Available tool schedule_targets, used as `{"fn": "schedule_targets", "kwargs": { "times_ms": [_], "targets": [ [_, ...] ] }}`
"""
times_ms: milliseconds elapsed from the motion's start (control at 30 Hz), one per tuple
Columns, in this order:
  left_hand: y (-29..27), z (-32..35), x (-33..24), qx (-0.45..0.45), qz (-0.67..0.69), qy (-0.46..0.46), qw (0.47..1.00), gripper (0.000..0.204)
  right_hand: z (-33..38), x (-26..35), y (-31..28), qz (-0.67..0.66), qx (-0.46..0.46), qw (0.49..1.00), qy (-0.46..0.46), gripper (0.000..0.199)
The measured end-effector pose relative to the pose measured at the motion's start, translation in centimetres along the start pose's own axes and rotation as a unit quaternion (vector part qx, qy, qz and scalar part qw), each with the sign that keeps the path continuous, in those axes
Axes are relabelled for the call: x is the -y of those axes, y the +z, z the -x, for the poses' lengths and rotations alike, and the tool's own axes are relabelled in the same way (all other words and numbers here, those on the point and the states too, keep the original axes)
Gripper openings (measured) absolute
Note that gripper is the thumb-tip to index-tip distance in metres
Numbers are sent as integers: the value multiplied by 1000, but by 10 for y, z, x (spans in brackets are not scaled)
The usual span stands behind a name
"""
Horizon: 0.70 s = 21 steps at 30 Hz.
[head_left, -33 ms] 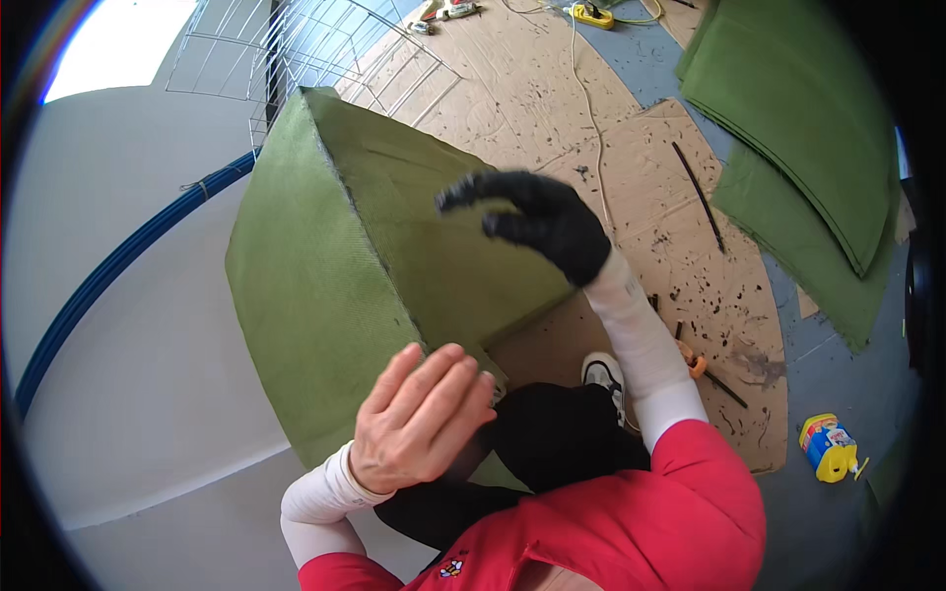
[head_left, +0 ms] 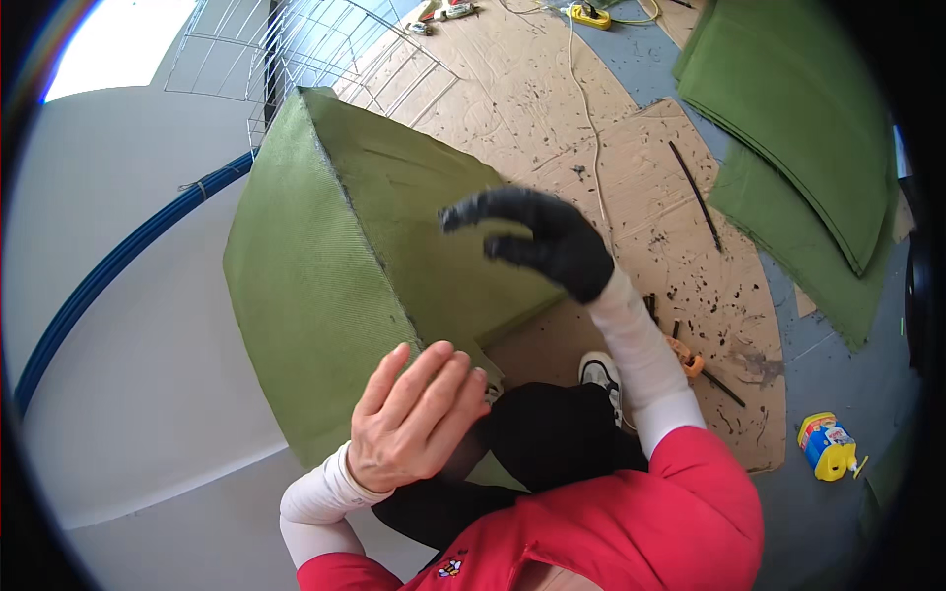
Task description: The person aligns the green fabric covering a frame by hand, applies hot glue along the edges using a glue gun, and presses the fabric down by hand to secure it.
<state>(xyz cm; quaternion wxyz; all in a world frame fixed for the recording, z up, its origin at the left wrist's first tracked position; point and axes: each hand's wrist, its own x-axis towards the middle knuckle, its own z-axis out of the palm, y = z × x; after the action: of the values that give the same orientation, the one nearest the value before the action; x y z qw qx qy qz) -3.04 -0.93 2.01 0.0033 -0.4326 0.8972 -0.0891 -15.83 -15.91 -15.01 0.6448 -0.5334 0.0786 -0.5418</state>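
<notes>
A large green fabric-covered form (head_left: 305, 286) stands before me, its two visible faces meeting along a dark, rough-edged seam (head_left: 357, 212). My bare left hand (head_left: 409, 424) is at the near end of that seam, back upward, fingers stretched out. Whether its fingertips touch the fabric I cannot tell. Over the right face, my right hand (head_left: 542, 236) in a black glove is raised with thumb and fingers apart, slightly curved. It holds nothing, and its fingertips are a little blurred.
Cardboard sheets (head_left: 512, 89) strewn with dark scraps cover the floor. Stacked green fabric (head_left: 788, 118) lies at right, near a yellow-and-blue container (head_left: 828, 446). An orange-handled tool (head_left: 687, 357) and black strips (head_left: 698, 197) lie nearer. A wire rack (head_left: 315, 49) stands behind; blue tubing (head_left: 128, 236) runs along the wall.
My gloved right hand has come down slightly toward me. My left hand has shifted a touch to the left, fingers still stretched.
</notes>
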Motion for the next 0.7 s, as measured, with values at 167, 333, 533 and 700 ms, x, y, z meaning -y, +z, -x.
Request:
{"fn": "schedule_targets", "kwargs": {
  "times_ms": [167,333,533,700],
  "targets": [
    [5,13,-8,-36,-73,9,997,16,41,9,27,109,26,992,-60,42],
    [12,16,-11,-71,-85,15,994,24,40,15,42,-128,23,985,112,52],
    [14,23,-11,-94,-75,7,993,25,33,13,36,-169,-7,960,221,84],
    [19,22,-10,-102,-68,8,992,27,37,18,43,-120,42,975,184,90]
  ]
}}
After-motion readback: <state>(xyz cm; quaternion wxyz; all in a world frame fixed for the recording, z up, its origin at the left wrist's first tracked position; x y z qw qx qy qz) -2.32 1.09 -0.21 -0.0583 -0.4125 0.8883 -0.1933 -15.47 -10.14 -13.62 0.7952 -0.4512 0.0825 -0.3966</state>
